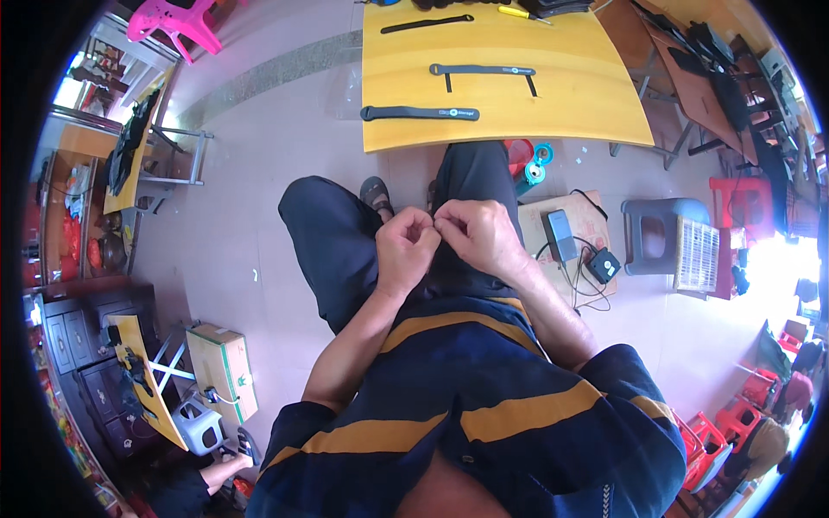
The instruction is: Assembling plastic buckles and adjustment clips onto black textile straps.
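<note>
Fingers point(412, 223) curled closed, left hand point(402, 255) and right hand point(486, 239) hover close together over dark trousers point(324, 229).

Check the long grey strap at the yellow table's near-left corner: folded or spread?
Spread: the strap lies straight, both ends visible.
</note>
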`<state>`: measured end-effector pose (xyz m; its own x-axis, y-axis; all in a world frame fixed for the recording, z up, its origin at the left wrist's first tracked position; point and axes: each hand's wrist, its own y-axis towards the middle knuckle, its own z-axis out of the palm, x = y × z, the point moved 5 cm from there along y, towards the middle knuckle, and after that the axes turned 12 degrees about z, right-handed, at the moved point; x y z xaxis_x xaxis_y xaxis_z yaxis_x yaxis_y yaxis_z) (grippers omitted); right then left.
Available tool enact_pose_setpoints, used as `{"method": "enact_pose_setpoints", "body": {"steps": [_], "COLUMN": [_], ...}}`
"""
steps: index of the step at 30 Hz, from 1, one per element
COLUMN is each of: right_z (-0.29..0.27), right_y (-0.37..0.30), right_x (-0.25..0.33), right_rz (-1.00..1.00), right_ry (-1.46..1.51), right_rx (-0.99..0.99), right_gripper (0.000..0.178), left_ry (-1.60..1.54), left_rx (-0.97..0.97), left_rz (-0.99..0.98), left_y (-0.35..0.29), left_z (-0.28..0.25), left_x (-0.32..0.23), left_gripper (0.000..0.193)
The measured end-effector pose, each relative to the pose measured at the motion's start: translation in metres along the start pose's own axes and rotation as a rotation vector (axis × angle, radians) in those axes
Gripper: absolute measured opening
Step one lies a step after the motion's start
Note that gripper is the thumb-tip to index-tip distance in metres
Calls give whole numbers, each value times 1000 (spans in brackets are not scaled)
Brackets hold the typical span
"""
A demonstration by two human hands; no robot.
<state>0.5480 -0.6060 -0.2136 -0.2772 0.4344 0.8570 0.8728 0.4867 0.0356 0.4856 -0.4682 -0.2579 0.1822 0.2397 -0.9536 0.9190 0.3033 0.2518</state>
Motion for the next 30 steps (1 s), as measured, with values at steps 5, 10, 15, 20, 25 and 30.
{"method": "enact_pose_setpoints", "body": {"steps": [5,10,15,20,25,30], "right_z": [2,0,4,0,-1,1], "right_y": [-2,-1,0,3,2,0], "right_x": [5,11,6,4,0,-7], "right_rz": [-141,-166,-99,-5,-4,-9], "right_ry": [-47,-112,-110,-57,-42,-22], "right_rx": [-127,11,-12,2,15,17], "right_gripper": [6,7,7,6,8,9], "left_ry": [-224,-437,-319,-117,-123,-146], "left_rx": [-10,-83,-36,33,42,16], "left_rz": [-220,-360,-273,-136,-117,-103], "left_y": [1,-3,-5,-7,-8,-6], "left_z": [3,3,3,1,3,4], "left_x": [6,18,18,18,17,16], "left_gripper": [8,8,8,9,9,5]}}
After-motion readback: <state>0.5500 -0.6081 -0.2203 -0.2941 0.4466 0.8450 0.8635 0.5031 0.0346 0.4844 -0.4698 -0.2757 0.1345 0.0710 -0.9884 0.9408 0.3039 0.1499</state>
